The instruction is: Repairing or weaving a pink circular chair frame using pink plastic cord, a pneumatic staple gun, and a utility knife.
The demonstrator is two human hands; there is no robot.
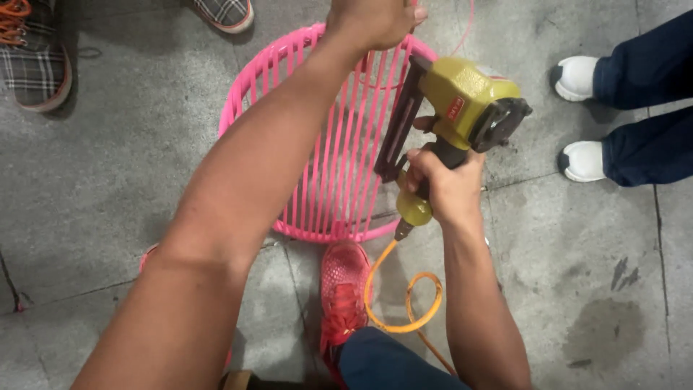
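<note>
Left forearm: your left arm fills the near part of the view and stretches away from you to the far rim of the pink frame (pixel 328 144).
Left hand: your left hand (pixel 372 22) is clenched over the top rim of the frame, knuckles up; the grip looks meant to hold the rim steady against the tool's push, as far as you can judge.
Right hand: your right hand (pixel 444 184) is wrapped tight around the dark handle of the yellow nail gun (pixel 462 105); whether a finger sits on the trigger, you cannot tell.
Nail gun: its body sits just above your right fingers, and its dark magazine (pixel 401 123) runs up along the frame's right rim, the nose close below your left fingers.
Hose: an orange air hose (pixel 408 303) leaves the handle base just under your right fingers and loops over the floor (pixel 108 180) towards you, near your red shoe (pixel 343 289).
Frame: pink cords run in parallel strips across the round frame, which stands between your two hands and rests by your shoe.
Cord: a loose pink cord (pixel 469 29) trails past your left fingers, off the top edge.
Bystanders: white shoes (pixel 581 119) with dark trousers stand well to the right of your right fingers; plaid shoes (pixel 43 61) stand well to the left of your left fingers.
In the way: your own left arm crosses over the strips and hides part of them.
</note>
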